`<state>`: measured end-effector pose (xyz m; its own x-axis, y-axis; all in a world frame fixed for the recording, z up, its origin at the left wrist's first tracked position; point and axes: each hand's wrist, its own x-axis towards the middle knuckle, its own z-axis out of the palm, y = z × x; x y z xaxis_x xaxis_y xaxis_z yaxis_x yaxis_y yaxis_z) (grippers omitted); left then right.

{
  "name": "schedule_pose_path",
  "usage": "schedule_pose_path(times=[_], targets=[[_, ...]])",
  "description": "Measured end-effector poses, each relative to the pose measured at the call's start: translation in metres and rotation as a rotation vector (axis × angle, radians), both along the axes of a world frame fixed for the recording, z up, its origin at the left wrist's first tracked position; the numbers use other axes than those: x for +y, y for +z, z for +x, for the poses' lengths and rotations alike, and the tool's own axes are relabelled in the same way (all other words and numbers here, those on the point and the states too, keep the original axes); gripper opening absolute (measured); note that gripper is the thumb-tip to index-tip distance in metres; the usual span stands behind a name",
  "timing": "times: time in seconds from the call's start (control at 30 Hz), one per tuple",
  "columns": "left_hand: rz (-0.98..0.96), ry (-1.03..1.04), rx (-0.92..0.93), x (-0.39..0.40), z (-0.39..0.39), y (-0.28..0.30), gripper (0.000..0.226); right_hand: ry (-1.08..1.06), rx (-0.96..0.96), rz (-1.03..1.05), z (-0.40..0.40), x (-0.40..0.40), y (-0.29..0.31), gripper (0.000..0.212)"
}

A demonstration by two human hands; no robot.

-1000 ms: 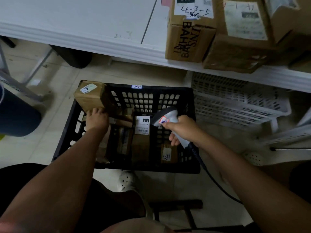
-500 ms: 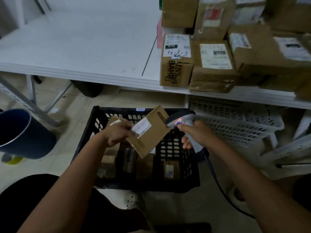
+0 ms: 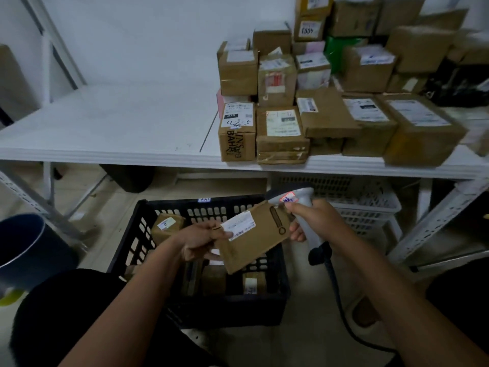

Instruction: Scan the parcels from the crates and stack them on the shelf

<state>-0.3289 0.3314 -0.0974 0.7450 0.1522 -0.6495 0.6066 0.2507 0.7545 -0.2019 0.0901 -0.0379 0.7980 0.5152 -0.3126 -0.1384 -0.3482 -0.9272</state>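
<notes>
Hovering above the black crate (image 3: pixel 201 308), a flat brown parcel (image 3: pixel 254 238) was held tilted, its white label (image 3: pixel 238 225) turned upward. It was pinched at its left end by the left hand (image 3: pixel 201 241), thumb laid on the label's edge. A grey handheld scanner (image 3: pixel 296 205) was gripped by the right hand (image 3: pixel 315 221), fingers curled round the handle, its head set just beside the parcel's upper right corner; a dark cable (image 3: pixel 336 295) was trailed from the handle toward the floor. Inside the crate, further small parcels were seen, one brown box (image 3: pixel 166 226) lodged against the far left wall. On the white shelf (image 3: pixel 111 128) beyond, a stack of labelled cardboard parcels (image 3: pixel 317 107) was kept to the right. A white crate (image 3: pixel 367 205) was stowed under the shelf, and a dark blue bin (image 3: pixel 29 250) was stood at the left.
</notes>
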Motion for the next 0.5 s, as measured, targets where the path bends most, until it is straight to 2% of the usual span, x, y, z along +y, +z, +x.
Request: schedule_pose_path(times=[0.17, 0.37, 0.5], targets=[[-0.067, 0.041, -0.083, -0.029, 0.003, 0.015, 0.041, -0.045, -0.005, 0.072, -0.002, -0.028, 0.018, 0.031], [0.114, -0.094, -0.276, -0.047, 0.008, 0.070, 0.048, -0.138, -0.087, 0.238, 0.005, -0.064, 0.064, 0.029], [0.146, -0.138, -0.433, -0.059, 0.013, 0.121, 0.055, -0.190, -0.151, 0.395, 0.012, -0.090, 0.104, 0.024]])
